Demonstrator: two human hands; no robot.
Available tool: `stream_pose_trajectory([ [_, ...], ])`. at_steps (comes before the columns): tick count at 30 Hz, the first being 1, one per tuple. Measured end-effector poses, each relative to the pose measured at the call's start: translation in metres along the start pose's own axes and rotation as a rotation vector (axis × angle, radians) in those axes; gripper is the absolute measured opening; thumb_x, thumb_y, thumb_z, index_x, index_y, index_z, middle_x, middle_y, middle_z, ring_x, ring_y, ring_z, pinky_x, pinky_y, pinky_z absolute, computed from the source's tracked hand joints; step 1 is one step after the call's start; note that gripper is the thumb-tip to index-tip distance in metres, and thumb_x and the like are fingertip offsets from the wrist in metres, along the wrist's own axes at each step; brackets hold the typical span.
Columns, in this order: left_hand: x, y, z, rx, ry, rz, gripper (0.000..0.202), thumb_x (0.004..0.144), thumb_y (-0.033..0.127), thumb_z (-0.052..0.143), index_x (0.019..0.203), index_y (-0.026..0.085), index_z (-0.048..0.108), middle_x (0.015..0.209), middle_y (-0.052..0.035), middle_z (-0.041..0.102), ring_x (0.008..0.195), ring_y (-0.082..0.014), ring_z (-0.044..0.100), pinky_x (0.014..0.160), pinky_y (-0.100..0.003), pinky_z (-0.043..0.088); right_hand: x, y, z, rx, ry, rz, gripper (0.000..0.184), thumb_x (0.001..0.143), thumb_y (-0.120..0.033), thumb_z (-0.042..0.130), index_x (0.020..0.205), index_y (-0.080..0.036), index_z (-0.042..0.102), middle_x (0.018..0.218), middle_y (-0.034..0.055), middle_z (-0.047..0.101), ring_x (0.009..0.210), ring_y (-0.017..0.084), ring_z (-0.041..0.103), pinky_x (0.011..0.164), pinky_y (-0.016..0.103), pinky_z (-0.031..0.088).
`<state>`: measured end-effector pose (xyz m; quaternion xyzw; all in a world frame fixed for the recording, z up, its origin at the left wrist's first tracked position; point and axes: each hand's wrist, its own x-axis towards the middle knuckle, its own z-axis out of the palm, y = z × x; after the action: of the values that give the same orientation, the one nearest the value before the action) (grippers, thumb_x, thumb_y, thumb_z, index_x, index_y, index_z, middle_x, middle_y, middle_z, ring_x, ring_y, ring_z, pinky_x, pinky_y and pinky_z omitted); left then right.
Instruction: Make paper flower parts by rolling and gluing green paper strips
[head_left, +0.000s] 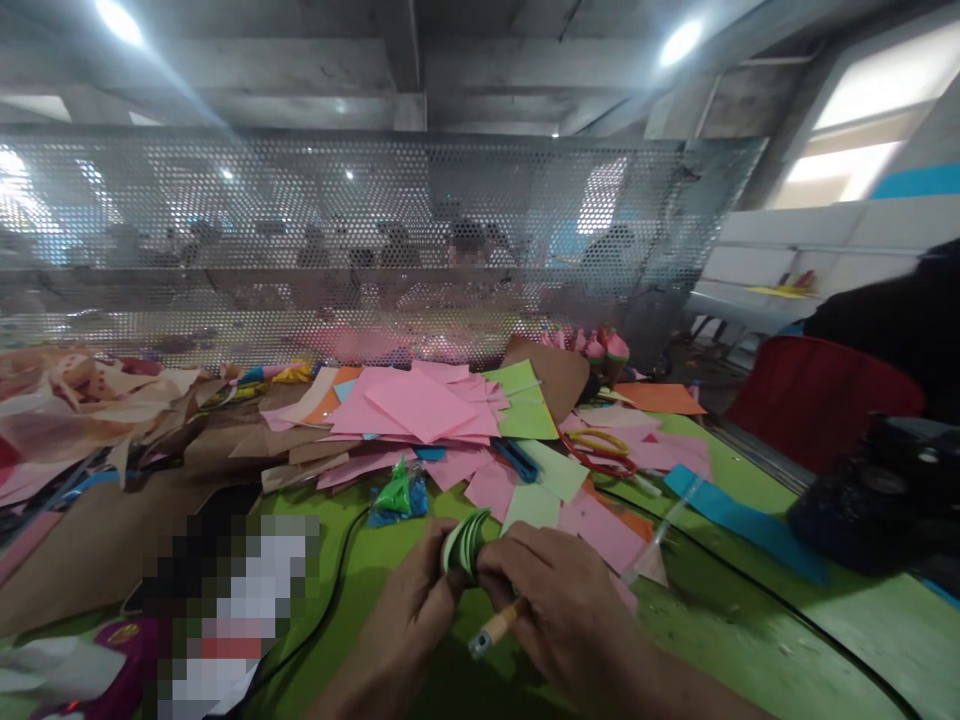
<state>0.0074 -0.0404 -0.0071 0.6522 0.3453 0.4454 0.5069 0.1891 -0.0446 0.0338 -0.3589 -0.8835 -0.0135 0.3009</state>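
Between my two hands is a curled piece of green paper (466,545), layered in loose rounds. My left hand (416,605) pinches its left side with thumb and fingers. The fingers of my right hand (566,590) close on the paper's right edge. A short wooden stick with a metal end (496,628) juts out from under my right hand, tucked against its fingers. Beyond the hands lie pale green paper sheets (551,470) and a heap of pink paper sheets (424,400). A small bright green piece in clear plastic (401,490) sits just past my left hand.
Scissors with red and yellow handles (600,445) lie among the paper. A black cable (795,605) crosses the green table (720,640) at right, near a blue strip (750,525). Brown paper (67,550) covers the left. A perforated metal screen (337,240) stands behind; a red chair (825,390) is at right.
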Motion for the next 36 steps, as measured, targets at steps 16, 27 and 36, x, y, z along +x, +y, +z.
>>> stream_pose_trajectory([
  [16, 0.001, -0.008, -0.001, -0.145, 0.065, -0.120, 0.021, 0.088, 0.034, 0.047, 0.106, 0.023, 0.051, 0.093, -0.0013, 0.054, 0.090, -0.0214, 0.047, 0.082, -0.032, 0.037, 0.003, 0.010, -0.012, 0.238, -0.103, 0.070, 0.014, 0.092, -0.013, 0.051, 0.092, -0.020, 0.063, 0.079, 0.0026, 0.062, 0.071, 0.015, 0.055, 0.063, 0.024, 0.038],
  [27, 0.001, -0.001, -0.002, -0.069, 0.087, -0.124, 0.023, 0.090, 0.033, 0.044, 0.109, 0.022, 0.050, 0.094, -0.0015, 0.056, 0.090, -0.0206, 0.048, 0.083, -0.032, 0.037, 0.001, 0.009, -0.008, 0.173, -0.076, 0.022, 0.016, 0.092, -0.014, 0.052, 0.092, -0.020, 0.066, 0.076, 0.0029, 0.063, 0.068, 0.015, 0.055, 0.062, 0.024, 0.038],
  [36, -0.001, -0.006, -0.003, -0.102, 0.042, -0.110, 0.023, 0.091, 0.033, 0.044, 0.109, 0.021, 0.050, 0.093, -0.0014, 0.055, 0.090, -0.0207, 0.048, 0.084, -0.033, 0.037, 0.001, 0.009, -0.003, 0.039, -0.091, -0.068, 0.018, 0.092, -0.013, 0.048, 0.091, -0.019, 0.065, 0.073, 0.0020, 0.061, 0.063, 0.016, 0.050, 0.058, 0.027, 0.029],
])
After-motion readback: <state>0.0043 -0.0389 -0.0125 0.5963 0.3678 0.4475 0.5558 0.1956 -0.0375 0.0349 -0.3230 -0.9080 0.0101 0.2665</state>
